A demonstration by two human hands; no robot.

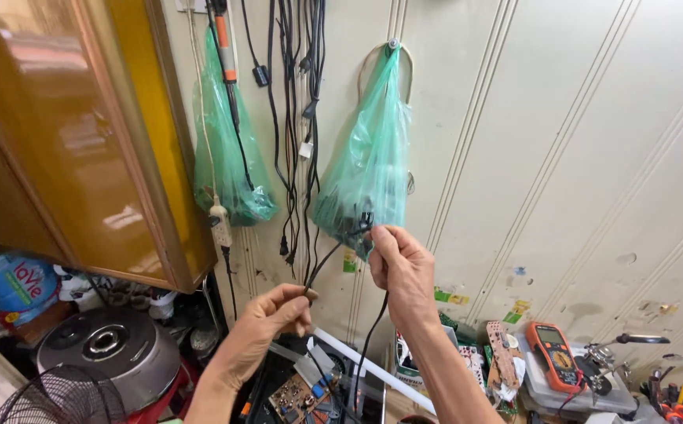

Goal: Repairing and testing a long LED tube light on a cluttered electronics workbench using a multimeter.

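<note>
We pinch a black cable [333, 253] taut between our left hand [267, 326] and right hand [400, 271], drawing it from the green bag [369, 157] hung on the wall panel [561, 157].

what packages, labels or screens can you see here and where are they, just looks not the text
Green plastic bag: hangs on the wall, translucent, right hand pinches a black cable at its lower edge.
Second green bag: hangs further left, beside the cabinet.
Multimeter: lower right bench, orange case, dark grey screen.
Blue bottle label: far left, under the cabinet, blue with red and white.
Small stickers: on the wall, green and yellow.
</note>
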